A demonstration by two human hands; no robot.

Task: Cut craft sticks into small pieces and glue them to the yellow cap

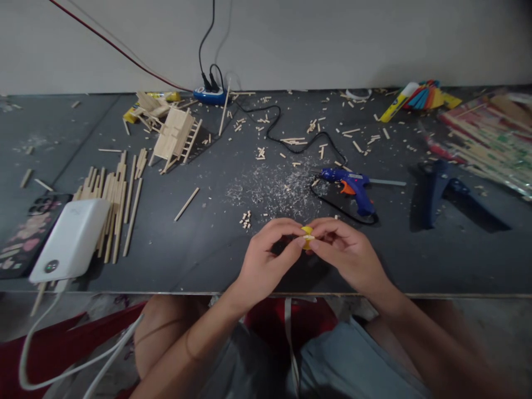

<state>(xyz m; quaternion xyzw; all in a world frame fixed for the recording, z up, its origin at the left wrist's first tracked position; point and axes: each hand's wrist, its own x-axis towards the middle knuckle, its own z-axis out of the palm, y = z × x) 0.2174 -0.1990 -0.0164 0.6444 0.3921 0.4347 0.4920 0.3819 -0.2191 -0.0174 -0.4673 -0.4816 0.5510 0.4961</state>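
Note:
A small yellow piece (307, 230) with a pale strip across its middle is pinched between my two hands, just above the table's front part. My left hand (272, 252) grips its left side with thumb and forefinger. From the other side my right hand (347, 249) holds it the same way. Fingertips cover much of it, so its exact kind cannot be made out. Beyond my right hand lies a blue glue gun (352, 185) with an orange trigger and a glue stick out of its back. Tiny cut wood bits (245, 219) lie beyond my left hand.
Small wooden furniture models (173, 136) stand at the back left. Wooden sticks (120, 205) lie partly under a white power bank (70, 238), beside a phone (29, 238). A blue power strip (210, 97), dark blue cutters (436, 194) and a plastic stick pack (494, 141) are further out.

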